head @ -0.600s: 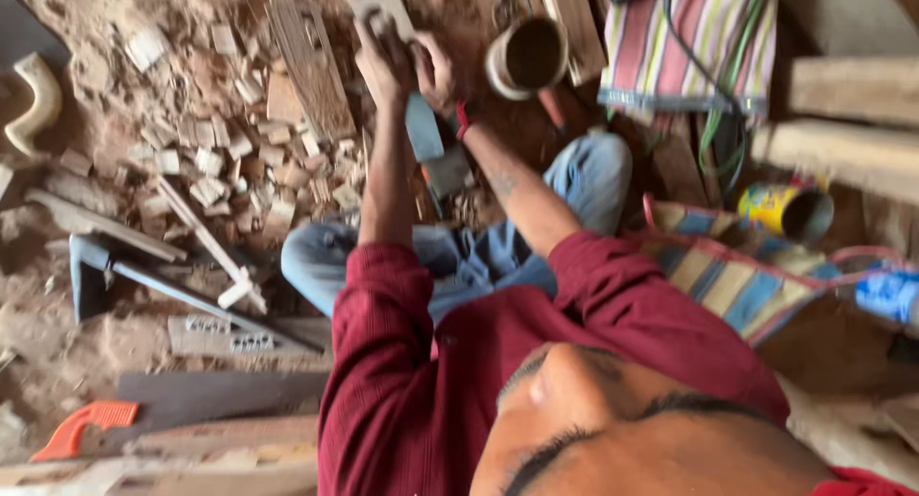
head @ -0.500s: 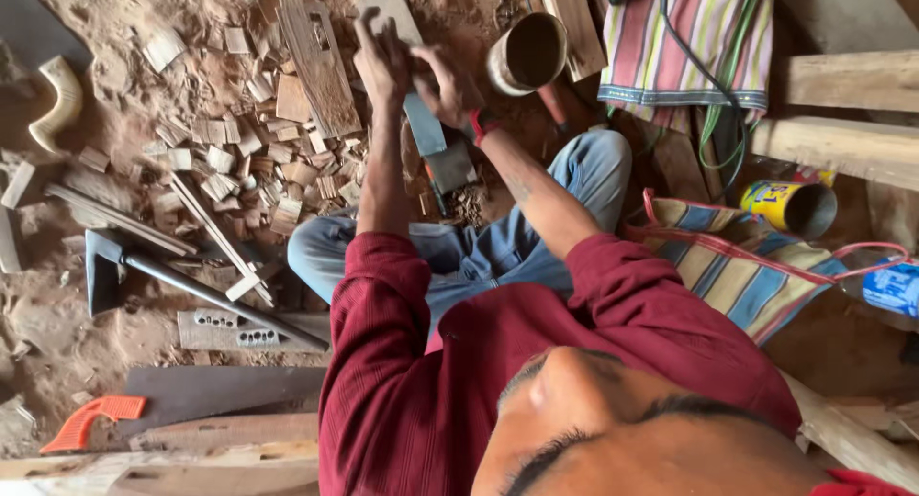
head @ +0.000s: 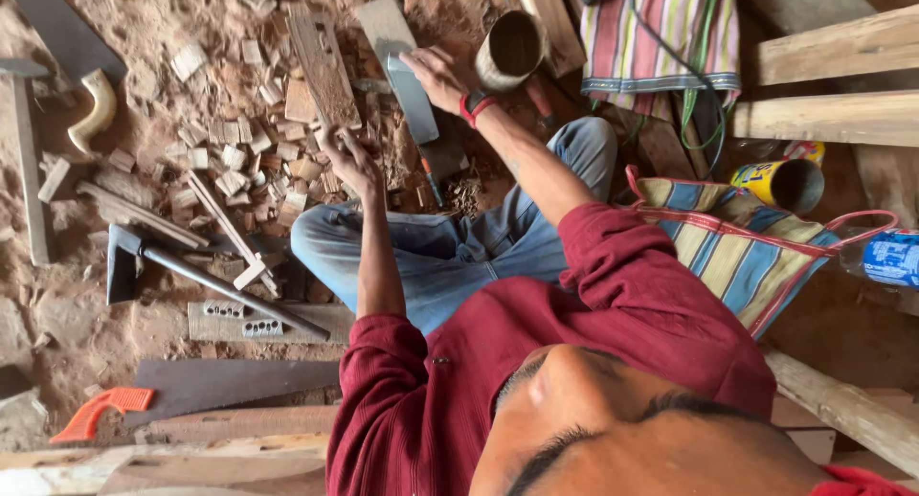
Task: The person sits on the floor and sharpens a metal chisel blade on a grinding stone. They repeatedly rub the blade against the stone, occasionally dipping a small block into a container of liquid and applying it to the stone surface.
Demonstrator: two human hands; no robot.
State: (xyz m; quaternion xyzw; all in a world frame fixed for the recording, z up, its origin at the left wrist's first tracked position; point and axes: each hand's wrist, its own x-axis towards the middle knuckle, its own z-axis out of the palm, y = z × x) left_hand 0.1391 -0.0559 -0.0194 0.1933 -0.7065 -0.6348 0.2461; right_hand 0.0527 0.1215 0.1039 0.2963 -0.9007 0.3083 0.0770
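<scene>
The left hand (head: 349,161) is seen open-fingered below the carved plank (head: 324,67), whose long axis runs up-frame; the right hand (head: 436,75) rests spread on the flat board (head: 397,46).

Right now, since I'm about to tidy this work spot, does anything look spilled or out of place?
Yes. Small wood offcuts are strewn loose over the dirt floor beside the left hand. A metal-handled striking tool and an orange-handled saw lie flat on the ground nearby, not put away.
</scene>
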